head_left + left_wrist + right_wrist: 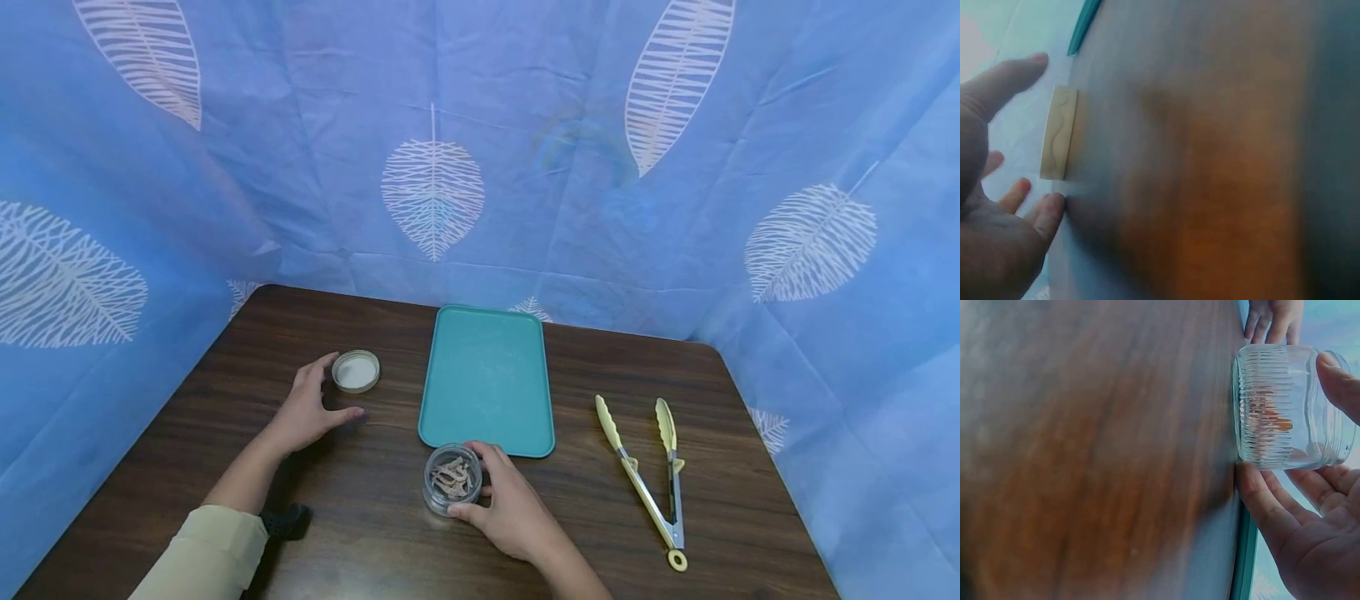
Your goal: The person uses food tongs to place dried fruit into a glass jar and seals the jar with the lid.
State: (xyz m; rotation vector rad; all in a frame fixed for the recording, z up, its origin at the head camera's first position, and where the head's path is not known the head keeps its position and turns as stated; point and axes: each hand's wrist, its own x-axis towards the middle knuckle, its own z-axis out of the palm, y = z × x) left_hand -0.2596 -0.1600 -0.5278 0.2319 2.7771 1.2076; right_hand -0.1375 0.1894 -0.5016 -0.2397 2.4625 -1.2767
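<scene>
A clear ribbed glass jar [452,481], without a lid, stands on the table just in front of the tray and holds pale brownish strips [453,478]. My right hand [510,508] grips it from the right side, thumb on one side and fingers on the other, as the right wrist view also shows around the jar [1285,406]. Farther left, a round jar lid [356,371] with a gold rim lies with its whitish inside up. Beside that lid is my left hand [307,412], thumb and fingers spread, holding nothing. The left wrist view shows the lid [1059,133] edge-on between thumb and fingers.
A teal tray [489,375] lies at the back middle of the dark wooden table [360,533]. Metal tongs [651,492] with cream tips lie spread on the right. Behind the table hangs a blue cloth [540,217] with white leaf prints.
</scene>
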